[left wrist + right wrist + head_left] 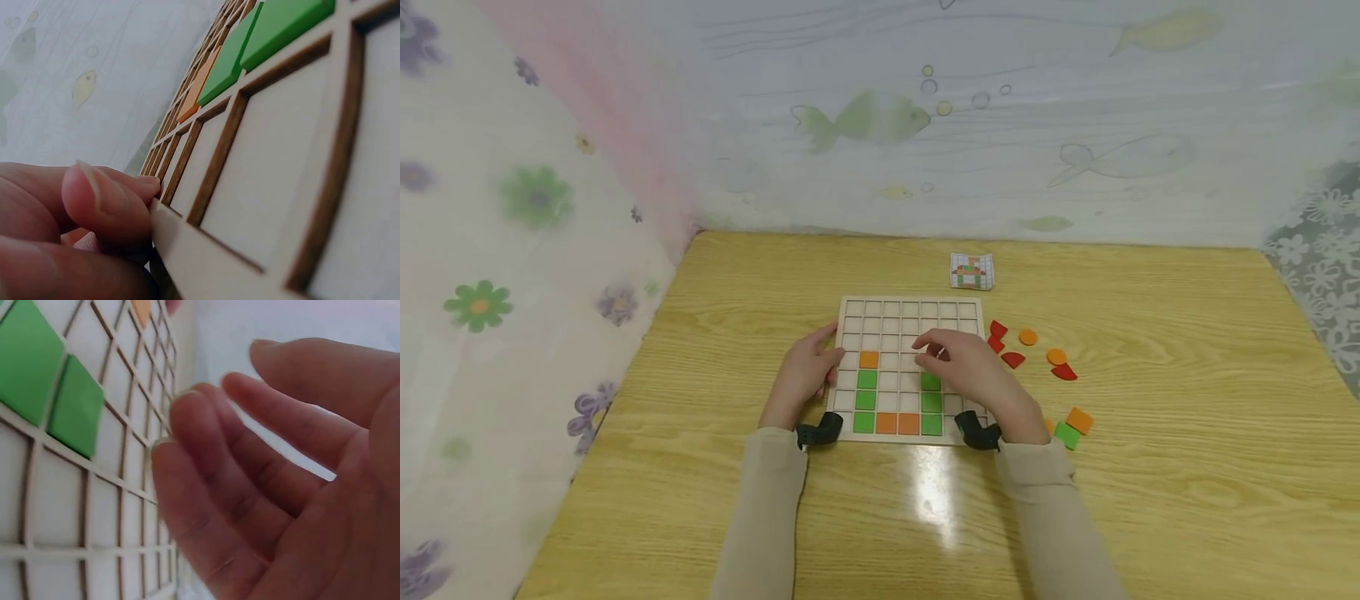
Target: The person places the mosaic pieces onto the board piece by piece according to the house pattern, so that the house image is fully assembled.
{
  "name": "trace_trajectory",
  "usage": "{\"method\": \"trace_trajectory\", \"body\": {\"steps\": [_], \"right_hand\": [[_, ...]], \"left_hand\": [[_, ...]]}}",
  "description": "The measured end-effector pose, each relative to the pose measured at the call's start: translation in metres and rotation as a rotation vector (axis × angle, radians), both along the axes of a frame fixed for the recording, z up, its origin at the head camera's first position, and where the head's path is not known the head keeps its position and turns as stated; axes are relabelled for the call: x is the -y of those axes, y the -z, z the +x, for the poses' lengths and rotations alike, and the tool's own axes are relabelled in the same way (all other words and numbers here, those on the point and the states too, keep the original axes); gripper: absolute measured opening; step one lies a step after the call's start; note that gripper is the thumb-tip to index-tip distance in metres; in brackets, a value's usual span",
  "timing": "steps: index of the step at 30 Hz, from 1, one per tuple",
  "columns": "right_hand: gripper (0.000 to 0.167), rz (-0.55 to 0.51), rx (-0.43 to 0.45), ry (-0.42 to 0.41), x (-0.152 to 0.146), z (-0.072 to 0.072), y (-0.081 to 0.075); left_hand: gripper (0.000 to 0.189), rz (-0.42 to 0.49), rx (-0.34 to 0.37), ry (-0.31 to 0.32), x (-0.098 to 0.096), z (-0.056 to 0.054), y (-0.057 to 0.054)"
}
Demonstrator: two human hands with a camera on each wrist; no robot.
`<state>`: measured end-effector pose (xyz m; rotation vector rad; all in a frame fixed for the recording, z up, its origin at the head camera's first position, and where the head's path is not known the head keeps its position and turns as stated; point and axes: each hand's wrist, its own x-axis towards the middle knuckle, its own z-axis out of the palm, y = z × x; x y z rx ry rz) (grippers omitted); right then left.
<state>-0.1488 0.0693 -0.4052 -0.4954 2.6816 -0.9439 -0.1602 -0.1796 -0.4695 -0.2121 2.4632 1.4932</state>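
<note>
A pale wooden grid board lies on the table, with several green tiles in two columns. Two orange tiles sit between them in the bottom row, and one orange tile tops the left column. My left hand holds the board's left edge, thumb and fingertips against it in the left wrist view. Over the board's right part hovers my right hand, fingers bent loosely and apart from the thumb. In the right wrist view nothing shows between its fingers.
Right of the board lie several red pieces, two orange discs, a loose green square and an orange square. A small pattern card lies behind the board. Patterned curtains stand beyond the table.
</note>
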Motion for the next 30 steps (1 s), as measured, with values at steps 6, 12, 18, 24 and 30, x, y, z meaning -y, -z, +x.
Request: {"method": "trace_trajectory", "body": {"steps": [6, 12, 18, 24, 30], "right_hand": [[0.026, 0.016, -0.042, -0.014, -0.012, 0.006, -0.009], [0.026, 0.055, -0.042, -0.018, -0.025, 0.011, -0.006], [0.026, 0.085, -0.036, -0.003, -0.037, 0.018, -0.003], [0.025, 0.112, -0.052, -0.001, -0.052, 0.024, 0.002], [0.022, 0.123, -0.085, 0.009, -0.08, 0.029, 0.002]], "left_hand": [[0.049, 0.014, 0.008, 0.007, -0.001, -0.002, 0.0], [0.049, 0.004, 0.003, 0.002, 0.0, -0.001, -0.001], [0.048, 0.001, 0.032, 0.005, 0.003, 0.002, 0.0], [0.048, -0.016, 0.009, 0.003, 0.007, 0.004, 0.0], [0.047, -0.012, 0.009, 0.004, 0.002, 0.001, 0.002]]}}
